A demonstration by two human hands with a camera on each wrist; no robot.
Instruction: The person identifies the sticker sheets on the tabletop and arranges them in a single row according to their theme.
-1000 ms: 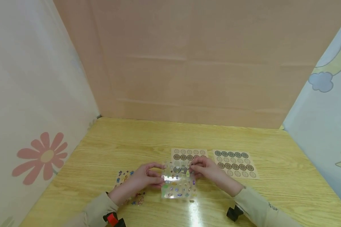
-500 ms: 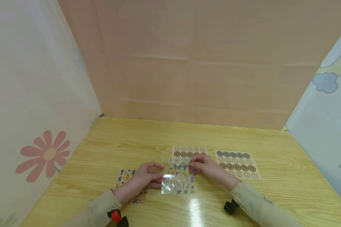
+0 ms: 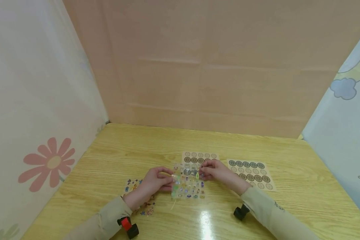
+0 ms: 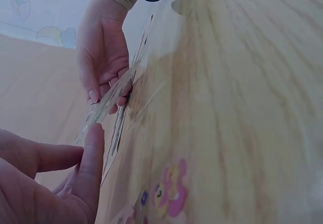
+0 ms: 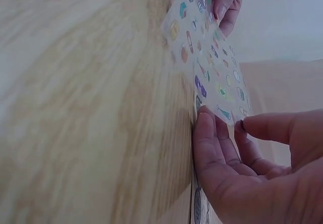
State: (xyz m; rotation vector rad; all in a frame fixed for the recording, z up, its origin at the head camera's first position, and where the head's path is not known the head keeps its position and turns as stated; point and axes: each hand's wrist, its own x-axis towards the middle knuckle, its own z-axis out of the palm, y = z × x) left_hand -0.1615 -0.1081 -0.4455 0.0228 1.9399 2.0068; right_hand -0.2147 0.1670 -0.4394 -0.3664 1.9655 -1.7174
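Note:
A clear sticker sheet point(image 3: 188, 185) covered with small colourful stickers is held just above the wooden table point(image 3: 156, 146) at its middle. My left hand point(image 3: 156, 181) pinches the sheet's left edge between thumb and fingers. My right hand point(image 3: 214, 171) pinches at the sheet's upper right corner. The right wrist view shows the sheet point(image 5: 209, 52) tilted, with my right fingertips point(image 5: 237, 128) at its near edge and the left hand point(image 5: 227, 2) at the far end. From the left wrist camera the sheet point(image 4: 103, 110) appears edge-on between both hands.
Two tan sheets of round stickers lie flat behind the hands, one point(image 3: 200, 157) partly under the clear sheet and one point(image 3: 252, 173) to the right. Another small-sticker sheet point(image 3: 135, 196) lies under my left forearm. Cloth-covered walls surround the table on three sides.
The clear sheet has been lifted and drawn a little away from me, and its glare has gone. Both hands have shifted slightly farther from me, keeping hold of it.

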